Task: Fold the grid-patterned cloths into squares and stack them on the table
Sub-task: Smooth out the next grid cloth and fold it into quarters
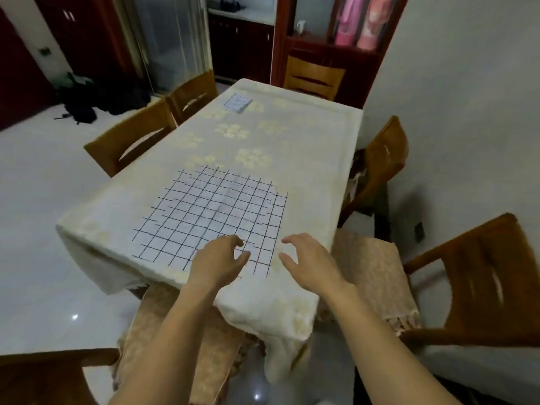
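Cloth (210, 217) by fingers: white, dark grid lines. Tablecloth (306, 135) beyond fingers: cream, pale yellow flowers. Chairs (128, 141): orange-brown wood. Folded cloth (238, 102): same grid.

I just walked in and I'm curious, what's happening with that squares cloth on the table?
A person is folding grid-patterned cloths. One cloth lies spread flat at the near end of the table. The left hand is over its near edge and the right hand is beside its near corner, both gripping nothing. A folded cloth sits at the far end.
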### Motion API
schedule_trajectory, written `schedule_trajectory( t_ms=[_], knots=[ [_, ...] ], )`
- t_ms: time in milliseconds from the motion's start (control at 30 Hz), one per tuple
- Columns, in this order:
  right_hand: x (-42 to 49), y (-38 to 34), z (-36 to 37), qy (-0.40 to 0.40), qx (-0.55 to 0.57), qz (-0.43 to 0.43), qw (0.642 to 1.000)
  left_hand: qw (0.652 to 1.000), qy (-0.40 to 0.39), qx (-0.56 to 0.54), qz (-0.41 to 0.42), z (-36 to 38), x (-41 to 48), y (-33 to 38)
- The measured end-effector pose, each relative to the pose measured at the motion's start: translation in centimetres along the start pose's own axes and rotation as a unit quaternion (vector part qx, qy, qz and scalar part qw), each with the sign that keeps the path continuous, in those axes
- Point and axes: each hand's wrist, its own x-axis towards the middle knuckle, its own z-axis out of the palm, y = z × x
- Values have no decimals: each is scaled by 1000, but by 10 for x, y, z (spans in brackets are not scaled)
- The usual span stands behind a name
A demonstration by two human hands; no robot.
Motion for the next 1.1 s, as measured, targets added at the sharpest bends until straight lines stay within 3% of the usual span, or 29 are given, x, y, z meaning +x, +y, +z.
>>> schedule_trajectory(
  t_ms=[500, 833, 1100],
  knots=[
    [176, 18, -9, -97, 21, -205, 974, 973, 65, -4, -223, -6, 68, 8],
    [251, -7, 31, -149, 21, -223, 963, 961, 33, -28, -273, 6, 111, -43],
    [319, -28, 77, -174, -59, -207, 961, 957, 6, -61, -285, 37, 167, -99]
  ],
)
